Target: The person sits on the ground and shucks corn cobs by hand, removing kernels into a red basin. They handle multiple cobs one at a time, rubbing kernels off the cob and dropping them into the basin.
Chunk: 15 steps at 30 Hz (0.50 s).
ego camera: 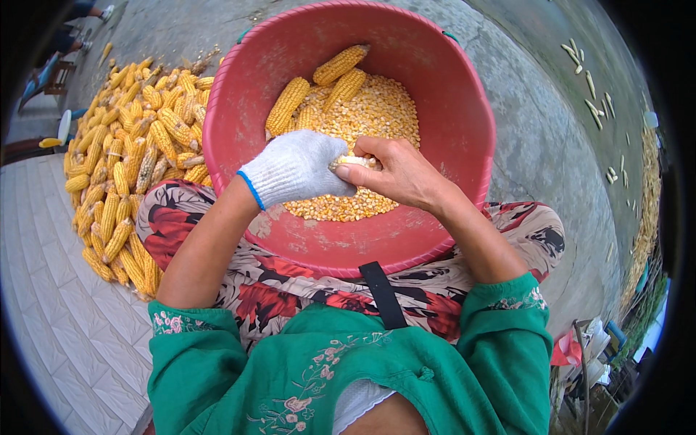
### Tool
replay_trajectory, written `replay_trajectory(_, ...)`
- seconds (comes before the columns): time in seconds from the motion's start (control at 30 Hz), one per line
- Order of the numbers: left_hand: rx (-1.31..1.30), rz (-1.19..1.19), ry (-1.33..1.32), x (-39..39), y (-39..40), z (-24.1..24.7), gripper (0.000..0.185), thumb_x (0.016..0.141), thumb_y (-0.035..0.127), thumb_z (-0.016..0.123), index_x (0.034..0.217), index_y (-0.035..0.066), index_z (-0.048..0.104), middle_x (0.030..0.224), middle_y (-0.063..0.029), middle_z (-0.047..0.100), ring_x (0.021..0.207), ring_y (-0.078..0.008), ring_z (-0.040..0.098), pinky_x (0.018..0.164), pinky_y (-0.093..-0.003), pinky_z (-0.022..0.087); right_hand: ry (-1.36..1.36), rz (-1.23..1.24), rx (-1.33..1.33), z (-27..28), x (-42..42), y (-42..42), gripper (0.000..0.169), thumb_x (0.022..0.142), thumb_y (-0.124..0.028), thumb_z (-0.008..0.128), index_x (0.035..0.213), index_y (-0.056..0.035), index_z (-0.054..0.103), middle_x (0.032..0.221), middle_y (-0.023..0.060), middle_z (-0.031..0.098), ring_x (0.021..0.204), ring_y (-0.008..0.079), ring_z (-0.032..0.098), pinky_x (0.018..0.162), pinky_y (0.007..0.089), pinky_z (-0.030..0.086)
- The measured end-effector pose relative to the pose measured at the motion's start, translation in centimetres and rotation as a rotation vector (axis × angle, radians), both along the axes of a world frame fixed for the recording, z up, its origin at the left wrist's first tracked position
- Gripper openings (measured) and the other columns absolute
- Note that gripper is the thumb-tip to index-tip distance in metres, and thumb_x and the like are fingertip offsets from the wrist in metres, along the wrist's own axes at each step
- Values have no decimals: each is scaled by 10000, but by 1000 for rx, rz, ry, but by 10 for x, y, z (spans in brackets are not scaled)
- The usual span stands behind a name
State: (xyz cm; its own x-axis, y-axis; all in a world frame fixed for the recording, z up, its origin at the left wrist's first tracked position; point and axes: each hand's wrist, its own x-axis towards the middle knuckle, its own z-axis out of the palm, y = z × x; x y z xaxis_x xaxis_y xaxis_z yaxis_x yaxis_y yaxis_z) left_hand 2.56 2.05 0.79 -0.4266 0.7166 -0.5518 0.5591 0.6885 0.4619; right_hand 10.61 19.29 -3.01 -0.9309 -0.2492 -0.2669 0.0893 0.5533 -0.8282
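Note:
My left hand, in a whitish knit work glove with a blue cuff edge, grips a partly shelled corn cob. Most of the cob is hidden inside the glove. Bare, my right hand pinches the cob's exposed end between thumb and fingers. Both hands are over a large red tub between my legs. Loose yellow corn kernels cover its bottom. Against the tub's far left wall rest several whole ears, among them one ear of corn and another ear farther back.
A big heap of husked corn ears lies left of the tub, partly on pale tiles. Bare cobs are scattered over the ground at far right. Another person's legs show at upper left, near a small wooden stool.

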Motion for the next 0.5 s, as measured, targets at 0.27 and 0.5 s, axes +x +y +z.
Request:
replay_trajectory(0.27, 42, -12, 37, -4, -4, -4, 479, 739, 450, 749, 1007, 63, 660, 842, -196, 675, 815, -343, 666, 721, -421, 508, -74, -83, -275, -16, -2, 17, 537, 969, -482, 441, 933, 18, 636, 719, 110, 579, 694, 198, 553, 647, 364, 432)
replay_trajectory(0.5, 71, 82, -102, -10, -9, 5, 443, 753, 421, 761, 986, 58, 658, 820, -155, 678, 789, -296, 669, 706, -396, 499, -193, 13, -271, 8, -3, 28, 366, 913, -380, 595, 1038, -36, 621, 776, 19, 547, 735, 97, 489, 622, 275, 383)
